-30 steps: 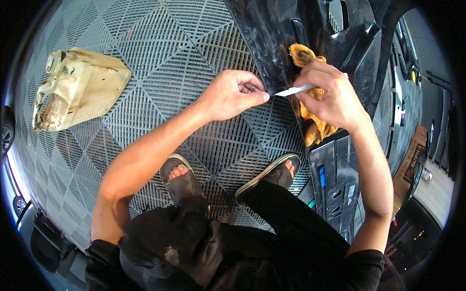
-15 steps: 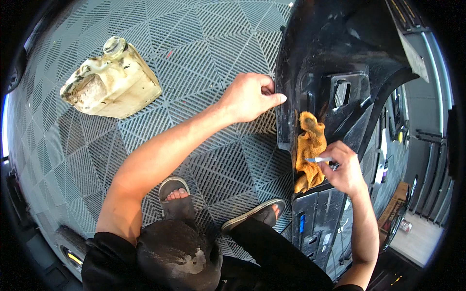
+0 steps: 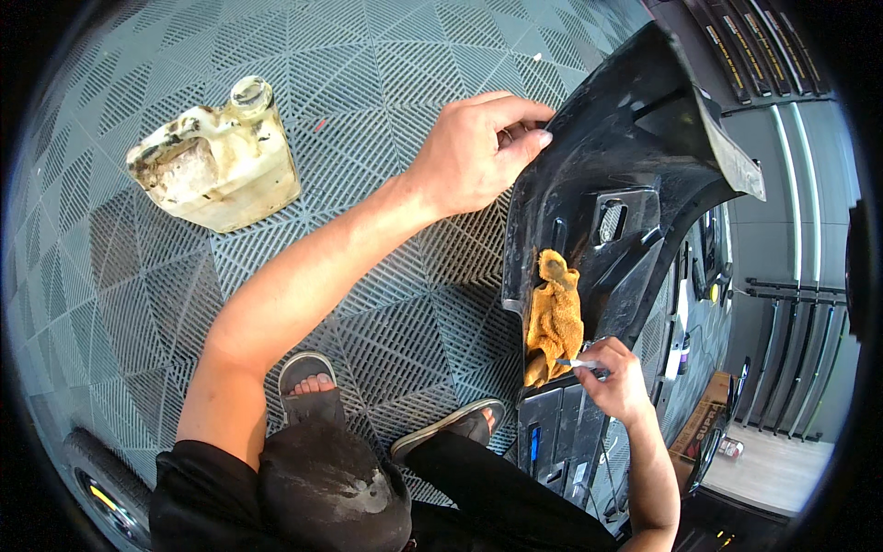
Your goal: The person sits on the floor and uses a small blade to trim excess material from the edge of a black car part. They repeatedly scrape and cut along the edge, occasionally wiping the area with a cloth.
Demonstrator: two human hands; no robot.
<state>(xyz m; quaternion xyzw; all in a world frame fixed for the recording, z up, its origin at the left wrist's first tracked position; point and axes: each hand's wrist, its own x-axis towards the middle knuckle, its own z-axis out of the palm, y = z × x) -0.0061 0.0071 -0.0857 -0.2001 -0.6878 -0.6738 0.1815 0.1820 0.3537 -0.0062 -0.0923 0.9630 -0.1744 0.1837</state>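
Note:
A large black moulded plastic car panel [image 3: 589, 152], which looks like a bumper, stands on my right. At its left edge my left hand [image 3: 478, 152] is closed, thumb and fingers pinching the rim. An orange cloth [image 3: 556, 317] lies crumpled on the panel's lower part, with a dark stain at its far end. My right hand [image 3: 614, 379] grips a slim, pale, pen-like tool [image 3: 583, 365]. The tool's tip points left over the near end of the cloth; whether it touches is unclear.
To the left on the grey grid-tile floor [image 3: 368, 276] stands a stained, yellowish plastic tank [image 3: 244, 184] with a round neck. A wheel [image 3: 106, 488] is at the lower left. On the right are a cardboard box [image 3: 704, 428] and long bars along the wall [image 3: 819, 230].
The panel's far end has tilted and come nearer, with my left hand still on its rim. My right hand has moved toward the near end of the cloth. The whole view has shifted somewhat.

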